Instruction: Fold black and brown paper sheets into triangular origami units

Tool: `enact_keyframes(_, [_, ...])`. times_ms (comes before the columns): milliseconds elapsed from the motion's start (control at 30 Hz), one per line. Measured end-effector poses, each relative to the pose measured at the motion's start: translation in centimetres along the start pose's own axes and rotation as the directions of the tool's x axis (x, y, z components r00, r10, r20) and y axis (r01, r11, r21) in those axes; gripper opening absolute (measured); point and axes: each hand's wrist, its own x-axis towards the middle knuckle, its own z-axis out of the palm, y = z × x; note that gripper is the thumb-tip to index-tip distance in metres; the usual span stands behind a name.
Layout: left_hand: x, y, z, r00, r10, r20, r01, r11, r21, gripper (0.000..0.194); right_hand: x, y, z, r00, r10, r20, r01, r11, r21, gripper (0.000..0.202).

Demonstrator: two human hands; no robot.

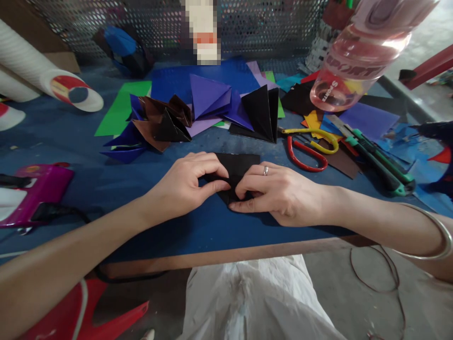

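Left fingers (215, 166) pinching, right fingers (252, 204) touching one black paper (240, 165); one bottle (357, 61) beyond.

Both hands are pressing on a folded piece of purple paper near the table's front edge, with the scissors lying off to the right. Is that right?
Not quite: the head view shows that the paper under the left hand and right hand is black, not purple. The rest stands.

Ring (265, 170), silver-toned, encircling one finger of the right hand (283, 191); bangle (447, 236), slender and pale metallic, on the right forearm (368, 212); lower garment (247, 297), white and creased.
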Motion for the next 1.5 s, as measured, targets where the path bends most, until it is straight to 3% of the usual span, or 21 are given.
enact_keyframes(200, [0.2,0.2,0.2,1.000,-0.019,0.018,0.018,0.999,0.029,0.015,0.1,0.0,0.0,1.000,0.010,0.003,-0.010,1.000,0.016,0.046])
enact_keyframes(533, [0.2,0.3,0.2,0.999,-0.027,0.035,0.024,0.998,0.059,0.015,0.0,0.1,0.0,0.995,0.037,-0.090,-0.024,0.990,0.139,0.046])
enact_keyframes(733, [0.2,0.3,0.2,0.999,-0.030,0.031,0.029,0.998,0.051,0.011,0.4,-0.3,0.4,1.000,0.019,-0.021,-0.019,1.000,0.019,0.045])
enact_keyframes(933, [0.2,0.2,0.2,0.999,-0.050,0.005,0.050,0.999,-0.018,0.006,0.4,-0.3,0.6,1.000,0.024,-0.012,-0.024,1.000,0.008,0.046])
enact_keyframes(1500, [0.3,-0.8,0.2,0.985,-0.146,-0.094,0.163,0.967,0.196,0.032,0.3,-0.6,0.7,1.000,0.024,-0.020,-0.024,1.000,0.009,0.047])
